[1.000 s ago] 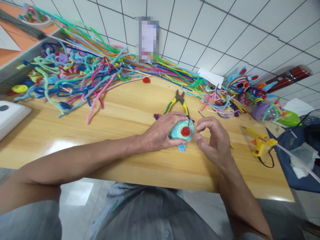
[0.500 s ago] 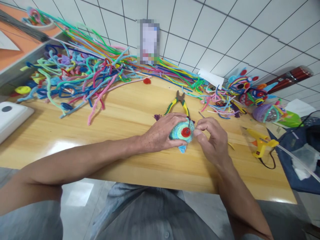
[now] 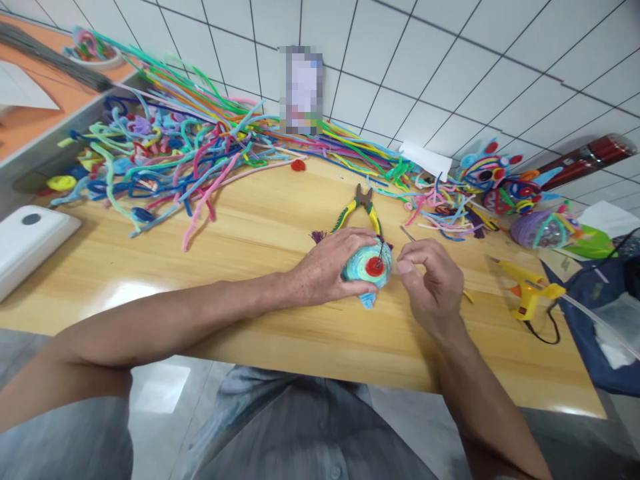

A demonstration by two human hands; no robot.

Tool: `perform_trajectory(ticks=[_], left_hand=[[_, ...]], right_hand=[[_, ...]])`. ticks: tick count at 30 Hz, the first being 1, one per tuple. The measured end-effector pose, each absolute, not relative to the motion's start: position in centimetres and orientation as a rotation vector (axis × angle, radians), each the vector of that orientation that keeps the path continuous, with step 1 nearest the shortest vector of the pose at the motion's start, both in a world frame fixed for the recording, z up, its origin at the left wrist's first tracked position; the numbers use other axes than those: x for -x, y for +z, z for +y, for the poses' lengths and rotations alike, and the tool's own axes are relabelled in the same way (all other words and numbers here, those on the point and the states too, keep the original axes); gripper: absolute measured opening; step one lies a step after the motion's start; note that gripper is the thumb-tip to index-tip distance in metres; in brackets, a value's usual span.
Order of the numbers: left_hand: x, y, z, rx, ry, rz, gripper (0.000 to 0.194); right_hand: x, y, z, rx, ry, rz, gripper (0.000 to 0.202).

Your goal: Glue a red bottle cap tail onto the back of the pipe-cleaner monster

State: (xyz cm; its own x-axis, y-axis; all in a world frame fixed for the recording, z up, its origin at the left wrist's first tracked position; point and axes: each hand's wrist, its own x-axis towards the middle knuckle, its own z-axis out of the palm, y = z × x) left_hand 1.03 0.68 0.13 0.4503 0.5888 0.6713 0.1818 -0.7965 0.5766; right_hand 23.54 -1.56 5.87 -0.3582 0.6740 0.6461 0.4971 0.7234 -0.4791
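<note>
Right hand [image 3: 434,283] edged away, grip together, left hand [image 3: 320,270] clamped on one ball [image 3: 361,267], one pliers [image 3: 364,199].

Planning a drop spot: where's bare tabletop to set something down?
Bare tabletop: between pipe-cleaner pile, pliers and left forearm; along the near edge between both forearms; between right hand and glue gun, bar a small yellow piece. Crowded: along the wall, with more pipe cleaners; back right, with decorated figures.

Pliers [image 3: 364,198]: dull metal head. Beneath: tabletop [image 3: 270,220], glossy wood. Left of pliers: craft stems [image 3: 150,167], fuzzy. Right: glue gun [image 3: 531,292], plastic. Nearer side: coiled piece [image 3: 367,266], ridged, matt.
</note>
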Motion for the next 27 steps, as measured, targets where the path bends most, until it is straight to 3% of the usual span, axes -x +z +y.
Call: perform_trajectory(ticks=[5,9,17,27], left_hand=[[-1.0,0.2,0.7,-2.272,1.331,0.644,0.065],[-0.8,0.1,0.8,-2.262,1.323,0.624,0.076],[-0.2,0.0,0.8,-2.263,1.267,0.611,0.086],[0.5,0.5,0.8,-2.259,1.198,0.631,0.062]], right_hand=[[-23.6,5.4,-1.7,0.916,0.423,-1.991,0.017],[-23.9,5.0,-1.6,0.919,0.504,-1.952,0.011],[-24.2,4.3,-0.7,1.035,0.423,-1.891,0.018],[-24.8,5.2,-1.6,1.091,0.427,-2.004,0.036]])
